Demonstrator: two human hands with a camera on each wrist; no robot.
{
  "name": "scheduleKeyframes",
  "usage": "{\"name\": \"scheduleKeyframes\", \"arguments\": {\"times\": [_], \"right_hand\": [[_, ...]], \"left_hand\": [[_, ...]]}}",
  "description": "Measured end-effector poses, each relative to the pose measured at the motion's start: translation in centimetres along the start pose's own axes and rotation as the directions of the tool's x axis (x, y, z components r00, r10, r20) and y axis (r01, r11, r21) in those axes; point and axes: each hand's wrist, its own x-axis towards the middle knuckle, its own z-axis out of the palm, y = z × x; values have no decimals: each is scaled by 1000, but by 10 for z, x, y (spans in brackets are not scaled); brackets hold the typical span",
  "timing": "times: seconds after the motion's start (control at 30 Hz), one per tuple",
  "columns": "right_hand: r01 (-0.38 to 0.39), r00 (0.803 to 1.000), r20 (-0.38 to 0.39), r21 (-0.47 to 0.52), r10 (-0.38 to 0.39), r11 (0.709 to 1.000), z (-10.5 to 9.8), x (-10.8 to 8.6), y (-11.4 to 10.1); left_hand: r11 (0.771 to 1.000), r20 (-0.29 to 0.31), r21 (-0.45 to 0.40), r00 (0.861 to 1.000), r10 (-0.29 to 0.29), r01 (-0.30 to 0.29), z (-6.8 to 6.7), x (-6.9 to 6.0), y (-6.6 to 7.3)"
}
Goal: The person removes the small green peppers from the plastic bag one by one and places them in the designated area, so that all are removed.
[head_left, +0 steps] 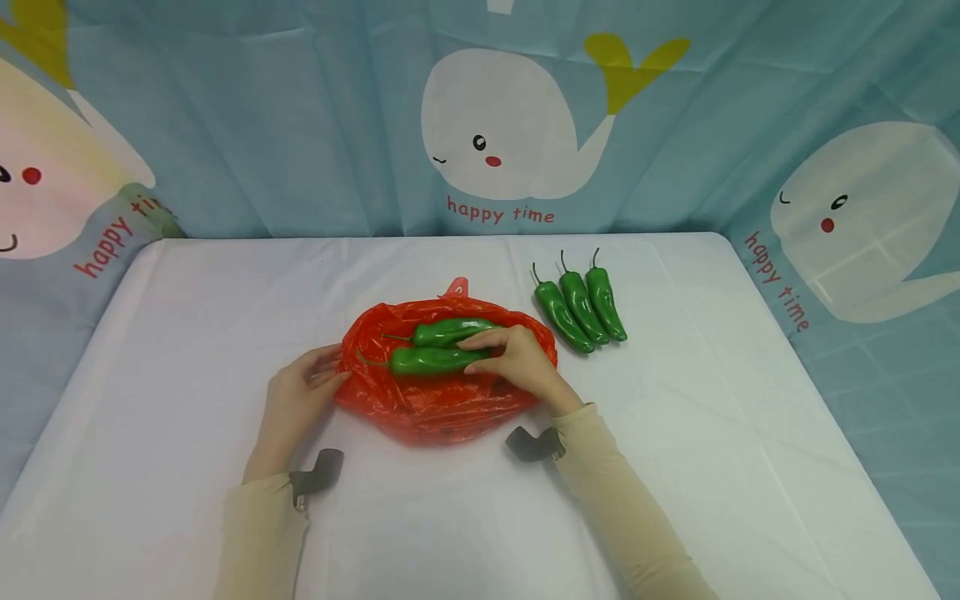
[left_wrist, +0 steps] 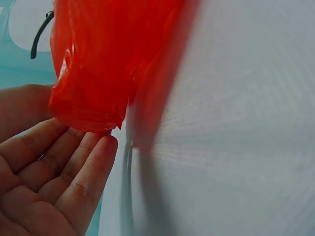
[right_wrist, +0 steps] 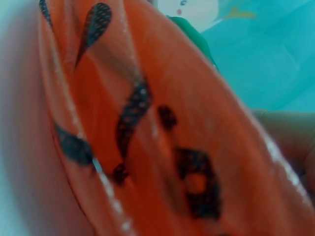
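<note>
A red plastic bag point(head_left: 442, 417) lies with its mouth spread upward, two long green peppers showing inside. Over its right side, my right hand point(head_left: 517, 360) pinches the nearer green pepper point(head_left: 427, 361) between thumb and fingers. The other green pepper point(head_left: 450, 332) lies just behind it. At the bag's left edge, my left hand point(head_left: 300, 392) holds the plastic between thumb and fingers, also seen in the left wrist view, where the fingers point(left_wrist: 88, 182) reach under the red plastic. In the right wrist view the bag's printed side point(right_wrist: 162, 137) hides most of the hand.
Three more green peppers point(head_left: 577, 310) lie side by side on the white tablecloth point(head_left: 750, 433), behind and right of the bag. A bag handle point(head_left: 457, 287) sticks up at the back. Behind the table hangs a blue curtain point(head_left: 300, 125) with whale prints.
</note>
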Motion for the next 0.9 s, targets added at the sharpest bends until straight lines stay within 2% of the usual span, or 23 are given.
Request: {"name": "scheduleKeyframes", "arguments": {"times": [0.27,0.5,0.9], "right_hand": [[-17,998,-64,55,20,998,-2,0,1],[19,993,-121,82,-9,996,-4,0,-2],[28,974,-228,110,-2,994,-5,-2,-7]], "left_hand": [[1000,-3,-7,1000,6,-6,-1,0,0],[1000,-2,-19,1000,1,-1,-1,-1,0],[1000,-5,-11,1000,-3,2,-1,-1,1]]}}
